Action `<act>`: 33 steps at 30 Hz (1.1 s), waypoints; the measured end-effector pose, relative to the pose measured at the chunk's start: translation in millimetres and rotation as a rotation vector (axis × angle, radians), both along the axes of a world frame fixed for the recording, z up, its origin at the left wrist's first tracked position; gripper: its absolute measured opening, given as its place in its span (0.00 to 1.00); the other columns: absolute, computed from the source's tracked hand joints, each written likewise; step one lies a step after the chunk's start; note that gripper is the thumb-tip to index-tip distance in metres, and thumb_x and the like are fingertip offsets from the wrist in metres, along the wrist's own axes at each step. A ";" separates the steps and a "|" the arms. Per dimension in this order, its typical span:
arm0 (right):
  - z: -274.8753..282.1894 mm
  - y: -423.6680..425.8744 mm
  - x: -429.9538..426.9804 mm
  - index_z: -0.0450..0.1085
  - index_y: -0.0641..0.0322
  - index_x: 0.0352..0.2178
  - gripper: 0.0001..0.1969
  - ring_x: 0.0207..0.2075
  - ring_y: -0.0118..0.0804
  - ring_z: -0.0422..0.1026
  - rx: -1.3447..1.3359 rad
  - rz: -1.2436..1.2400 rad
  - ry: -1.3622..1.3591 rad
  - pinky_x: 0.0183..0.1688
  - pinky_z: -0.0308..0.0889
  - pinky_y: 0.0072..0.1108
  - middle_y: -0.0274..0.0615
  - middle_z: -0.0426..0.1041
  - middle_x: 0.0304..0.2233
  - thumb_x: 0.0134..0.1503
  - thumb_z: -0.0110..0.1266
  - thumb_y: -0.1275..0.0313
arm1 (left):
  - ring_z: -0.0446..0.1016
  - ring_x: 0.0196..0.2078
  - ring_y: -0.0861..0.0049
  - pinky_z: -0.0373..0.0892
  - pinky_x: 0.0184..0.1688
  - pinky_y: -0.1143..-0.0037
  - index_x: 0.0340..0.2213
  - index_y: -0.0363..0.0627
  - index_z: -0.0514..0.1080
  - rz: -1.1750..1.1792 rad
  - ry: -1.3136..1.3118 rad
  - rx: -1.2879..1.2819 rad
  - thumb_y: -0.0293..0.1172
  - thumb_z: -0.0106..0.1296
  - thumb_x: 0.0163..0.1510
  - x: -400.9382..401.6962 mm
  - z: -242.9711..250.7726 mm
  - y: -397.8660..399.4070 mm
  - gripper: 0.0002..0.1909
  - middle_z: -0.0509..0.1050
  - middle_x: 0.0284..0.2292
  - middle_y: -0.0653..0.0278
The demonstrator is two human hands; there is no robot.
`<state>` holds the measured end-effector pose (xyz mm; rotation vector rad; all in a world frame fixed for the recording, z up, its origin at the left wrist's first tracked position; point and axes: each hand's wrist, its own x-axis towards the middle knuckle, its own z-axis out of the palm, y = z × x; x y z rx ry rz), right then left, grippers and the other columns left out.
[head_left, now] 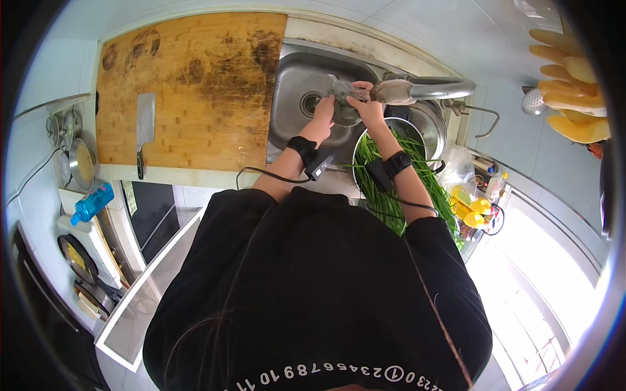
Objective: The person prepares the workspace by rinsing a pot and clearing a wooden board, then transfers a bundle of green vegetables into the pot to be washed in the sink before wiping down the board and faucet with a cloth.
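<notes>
Over the right part of a stainless steel sink (288,112), my left hand (324,113) and my right hand (364,101) hold a clear plastic bag (345,90) between them. What the bag contains is hard to make out. A faucet (415,91) with a discoloured spout end reaches in beside my right hand. Below my right forearm, a large pot (358,161) holds long green leafy stalks (376,181), partly hidden by that arm. Both wrists wear black bands with small boxes and cables.
A stained wooden cutting board (195,93) lies left of the sink, with a cleaver (145,122) on its left part. Yellow bottles (469,207) and a clear plastic bag stand at the right. Yellow rubber gloves (572,93) hang on the right wall.
</notes>
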<state>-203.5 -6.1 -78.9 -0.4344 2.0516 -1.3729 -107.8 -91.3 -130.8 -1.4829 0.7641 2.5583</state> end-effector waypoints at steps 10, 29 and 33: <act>30.2 -11.0 11.7 0.66 0.59 0.39 0.20 0.39 0.31 0.66 -0.005 -0.026 -0.036 0.42 0.62 0.21 0.37 0.69 0.35 0.41 0.57 0.82 | 0.63 0.47 0.74 0.59 0.46 0.66 0.45 0.50 0.63 0.016 -0.130 -0.084 0.50 0.41 0.54 -6.7 33.1 -0.4 0.22 0.64 0.45 0.63; 9.7 35.8 -9.5 0.73 0.62 0.37 0.19 0.34 0.23 0.71 0.058 0.208 -0.090 0.31 0.63 0.16 0.40 0.70 0.39 0.43 0.41 0.82 | 0.70 0.32 0.76 0.61 0.35 0.71 0.31 0.50 0.64 0.331 0.121 0.025 0.29 0.46 0.49 -12.6 8.3 -9.6 0.05 0.72 0.30 0.69; -16.6 45.7 -21.5 0.73 0.59 0.36 0.17 0.31 0.27 0.74 0.057 0.190 -0.275 0.30 0.64 0.17 0.37 0.76 0.27 0.44 0.42 0.78 | 0.71 0.35 0.75 0.64 0.39 0.69 0.34 0.49 0.63 0.393 0.213 0.099 0.29 0.45 0.51 -8.1 29.0 -7.9 0.06 0.72 0.32 0.67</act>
